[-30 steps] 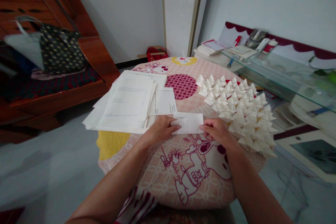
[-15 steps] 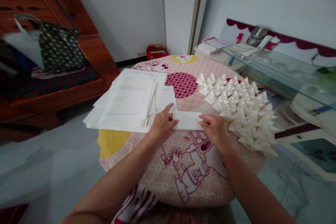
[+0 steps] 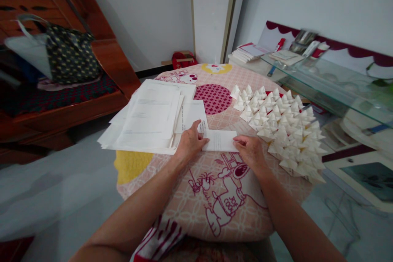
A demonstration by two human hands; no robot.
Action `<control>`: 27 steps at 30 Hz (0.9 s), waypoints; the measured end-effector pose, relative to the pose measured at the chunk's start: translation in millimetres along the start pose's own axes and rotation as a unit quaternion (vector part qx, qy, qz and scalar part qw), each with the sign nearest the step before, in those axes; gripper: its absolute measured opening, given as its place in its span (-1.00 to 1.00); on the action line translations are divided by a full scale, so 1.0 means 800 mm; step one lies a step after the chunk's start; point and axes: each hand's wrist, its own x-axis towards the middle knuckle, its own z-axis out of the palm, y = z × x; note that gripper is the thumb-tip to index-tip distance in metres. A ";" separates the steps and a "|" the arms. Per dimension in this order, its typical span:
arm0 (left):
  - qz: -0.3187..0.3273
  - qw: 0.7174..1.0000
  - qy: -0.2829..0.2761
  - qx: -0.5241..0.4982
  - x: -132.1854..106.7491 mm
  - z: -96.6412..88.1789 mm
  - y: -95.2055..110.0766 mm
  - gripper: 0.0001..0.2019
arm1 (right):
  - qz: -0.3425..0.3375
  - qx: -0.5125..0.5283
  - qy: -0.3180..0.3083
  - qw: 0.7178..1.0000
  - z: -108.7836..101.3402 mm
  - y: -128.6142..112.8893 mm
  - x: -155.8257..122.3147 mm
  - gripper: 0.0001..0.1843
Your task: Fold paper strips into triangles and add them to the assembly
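Observation:
A small white folded sheet of paper (image 3: 220,141) with faint print lies between my hands on the table. My left hand (image 3: 190,141) grips its left end, thumb on the paper and index finger stretched forward over another printed sheet (image 3: 193,110). At the right end, my right hand (image 3: 250,148) pinches the paper's edge between thumb and fingers. A pile of larger printed sheets (image 3: 150,114) lies beyond and left of my left hand. Many folded paper pieces with pointed tips (image 3: 276,114) stand in close rows to the right of my right hand.
A pink patterned cloth (image 3: 196,208) covers the round table. On the left stands a wooden bench (image 3: 113,69) with a dark patterned bag (image 3: 70,55) on it. A glass shelf (image 3: 334,77) holding cups and booklets runs along the right.
The view has shifted very slightly. Both hands stay at the ends of the folded paper, with almost no visible movement.

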 end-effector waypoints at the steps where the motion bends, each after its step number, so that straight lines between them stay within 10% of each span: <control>1: -0.001 1.000 0.000 -0.001 0.000 0.000 0.000 -0.24 | 0.000 0.001 -0.001 1.000 0.001 0.001 0.000 -0.66; 27: 0.029 0.998 0.008 0.063 -0.004 0.004 0.002 -0.35 | 0.018 -0.037 -0.002 0.999 -0.002 -0.009 0.001 -0.64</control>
